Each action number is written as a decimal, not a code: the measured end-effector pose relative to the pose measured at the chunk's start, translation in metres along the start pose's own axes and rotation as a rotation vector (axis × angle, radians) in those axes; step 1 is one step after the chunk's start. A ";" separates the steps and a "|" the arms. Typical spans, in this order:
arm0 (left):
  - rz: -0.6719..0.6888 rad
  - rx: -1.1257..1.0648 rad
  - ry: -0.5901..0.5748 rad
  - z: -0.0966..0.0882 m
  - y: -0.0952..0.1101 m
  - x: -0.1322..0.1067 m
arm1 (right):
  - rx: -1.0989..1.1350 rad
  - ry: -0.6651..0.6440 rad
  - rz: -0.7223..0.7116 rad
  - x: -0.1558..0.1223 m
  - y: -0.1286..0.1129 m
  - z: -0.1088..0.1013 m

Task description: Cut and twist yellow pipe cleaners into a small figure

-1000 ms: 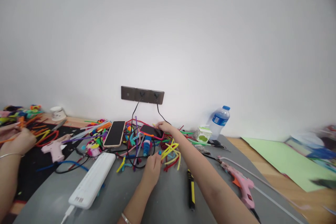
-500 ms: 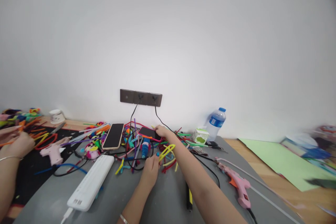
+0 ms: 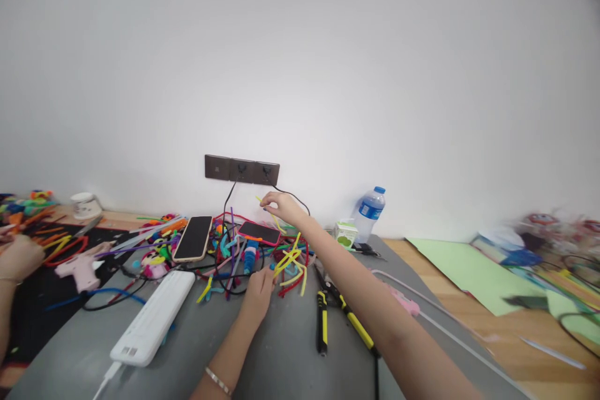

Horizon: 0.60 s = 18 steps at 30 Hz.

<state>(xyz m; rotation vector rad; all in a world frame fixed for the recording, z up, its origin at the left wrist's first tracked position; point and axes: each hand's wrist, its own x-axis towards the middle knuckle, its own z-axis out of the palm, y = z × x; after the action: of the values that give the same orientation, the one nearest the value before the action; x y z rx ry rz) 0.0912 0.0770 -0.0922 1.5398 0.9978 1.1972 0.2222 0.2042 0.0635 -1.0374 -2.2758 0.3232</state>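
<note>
My right hand is raised above the pink-cased phone and pinches a thin yellow pipe cleaner that hangs from its fingers. My left hand rests on the grey table, fingers curled at the edge of a pile of yellow and red pipe cleaners. A tangle of coloured pipe cleaners and black cables surrounds the phone.
A second phone, a white power strip, yellow-handled pliers and a pink glue gun lie on the table. A water bottle and small green carton stand by the wall. Another person's hand is at the left.
My right hand has lifted off the pink-cased phone and risen with a yellow pipe cleaner. The camera has turned a little to the right; the pliers have come into full view.
</note>
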 end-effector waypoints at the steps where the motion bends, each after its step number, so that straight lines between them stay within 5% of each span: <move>1: 0.017 0.016 -0.015 -0.001 -0.001 0.000 | 0.009 -0.004 -0.054 -0.001 -0.008 -0.005; 4: 0.058 0.058 -0.039 -0.002 -0.002 0.000 | 0.063 0.000 -0.213 -0.009 -0.034 -0.018; 7: 0.079 0.100 -0.041 -0.003 0.001 0.000 | 0.235 0.187 -0.207 -0.027 -0.061 -0.029; 12: 0.103 0.148 -0.023 -0.005 0.013 -0.004 | 0.676 0.557 0.071 -0.066 -0.078 -0.051; 18: 0.139 0.274 0.042 -0.007 0.020 -0.004 | 1.020 0.860 0.394 -0.111 -0.051 -0.071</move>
<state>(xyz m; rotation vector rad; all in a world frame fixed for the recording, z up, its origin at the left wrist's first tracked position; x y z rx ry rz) 0.0853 0.0698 -0.0730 1.8293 1.1345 1.2306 0.2920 0.0856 0.0939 -0.7950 -0.9017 0.8738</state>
